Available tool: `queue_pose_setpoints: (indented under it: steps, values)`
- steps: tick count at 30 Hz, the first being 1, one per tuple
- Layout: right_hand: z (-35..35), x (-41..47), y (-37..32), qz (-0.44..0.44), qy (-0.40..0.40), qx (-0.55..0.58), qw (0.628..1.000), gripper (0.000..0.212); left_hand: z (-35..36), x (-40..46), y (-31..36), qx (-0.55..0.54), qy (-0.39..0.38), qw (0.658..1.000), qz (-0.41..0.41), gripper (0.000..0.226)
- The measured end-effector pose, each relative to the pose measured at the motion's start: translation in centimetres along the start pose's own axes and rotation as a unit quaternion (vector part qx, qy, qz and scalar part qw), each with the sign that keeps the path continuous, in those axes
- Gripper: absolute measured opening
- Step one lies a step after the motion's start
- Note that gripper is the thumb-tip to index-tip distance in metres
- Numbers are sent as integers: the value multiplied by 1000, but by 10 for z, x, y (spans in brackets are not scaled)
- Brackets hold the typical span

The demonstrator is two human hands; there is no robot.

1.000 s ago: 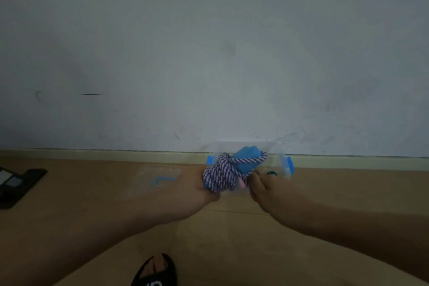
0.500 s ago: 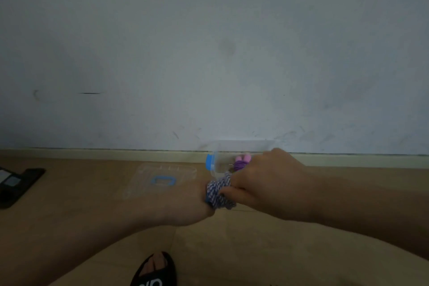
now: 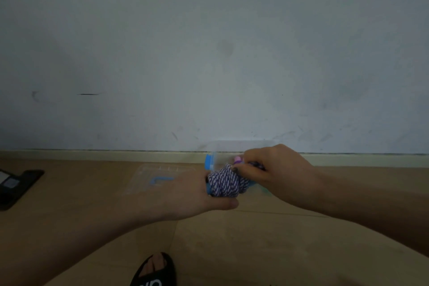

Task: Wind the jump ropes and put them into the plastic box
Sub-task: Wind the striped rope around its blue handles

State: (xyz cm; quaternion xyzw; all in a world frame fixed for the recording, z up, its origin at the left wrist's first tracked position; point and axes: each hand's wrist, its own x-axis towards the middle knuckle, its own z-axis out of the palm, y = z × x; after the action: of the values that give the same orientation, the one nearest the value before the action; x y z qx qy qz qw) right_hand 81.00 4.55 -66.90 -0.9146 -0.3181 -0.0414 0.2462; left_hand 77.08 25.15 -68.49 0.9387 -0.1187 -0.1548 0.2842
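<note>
A wound jump rope [image 3: 225,181] of blue-and-white striped cord with blue handles sits in my left hand [image 3: 197,195], which grips it from the left and below. My right hand [image 3: 274,167] reaches over from the right, fingers curled and pinching the top of the bundle. Right behind the hands stands the clear plastic box [image 3: 217,150] with a blue latch [image 3: 209,161], against the wall. A pink-and-purple piece [image 3: 238,159] shows inside the box; my right hand hides most of it.
The box's clear lid [image 3: 160,176] with a blue handle lies flat on the wooden floor to the left. A dark device [image 3: 14,187] lies at the far left. My foot in a black sandal [image 3: 154,269] is at the bottom edge.
My right hand moved over the top of the bundle, then shifted slightly right and now pinches its upper end. More of the wound cord shows now. My left hand barely moved.
</note>
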Motion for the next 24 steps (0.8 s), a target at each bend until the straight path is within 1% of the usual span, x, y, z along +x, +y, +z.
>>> queue_pose_setpoints:
  steps: [3,6,10,12,14,16,19,22,24]
  values:
    - [-2,-3,-3,-6,14,-13,1000,46,2,0,3,-7,10,1000,0,52]
    - [-3,-3,-7,-18,24,-20,999,46,-2,1,9,13,3,1000,-1,68]
    - [-4,-2,-8,-26,45,-9,999,44,-9,3,12,51,56,997,-22,62]
    - [-7,1,-6,-23,65,2,998,42,-12,4,13,51,76,996,-3,62]
    - [-9,2,-4,-25,80,-10,996,42,-15,4,13,49,80,995,21,59]
    - [-9,2,-3,-33,91,-13,995,44,-17,4,14,42,71,996,34,54]
    - [-6,-1,-1,-41,89,-5,995,42,-15,1,15,-7,36,998,55,44]
    - [-5,-1,0,-42,81,-16,996,40,-16,1,16,-67,-11,997,47,40]
    - [-6,-1,-2,-55,82,-39,994,44,-18,2,18,-75,-39,996,43,39]
